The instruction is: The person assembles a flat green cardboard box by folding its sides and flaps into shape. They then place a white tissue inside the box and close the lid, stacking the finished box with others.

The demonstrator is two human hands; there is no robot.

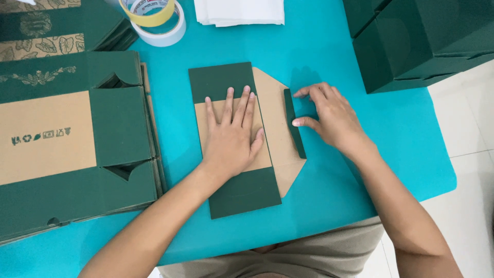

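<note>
both grips show in the head view. left hand (231,139) lies flat with fingers spread, palm pressing down on the dark green and brown flat cardboard box blank (234,149) in the middle of the turquoise bench (329,185). right hand (329,116) sits just to the right of it, fingers loosely curled, thumb and fingertips touching the narrow green side flap (294,123) that stands up along the blank's right edge; it pinches nothing firmly that i can tell. judging by this, the step in hand is folding that flap inward along its crease while the panel is held still. the next move would call for steady downward pressure from the left hand and an even push along the whole flap so the crease stays straight. the blank lies directly beneath the left palm, the flap between the two hands. a stack of flat green box blanks (77,144) lies at left, tape rolls (154,18) above, folded green boxes (422,41) at upper right.
</note>
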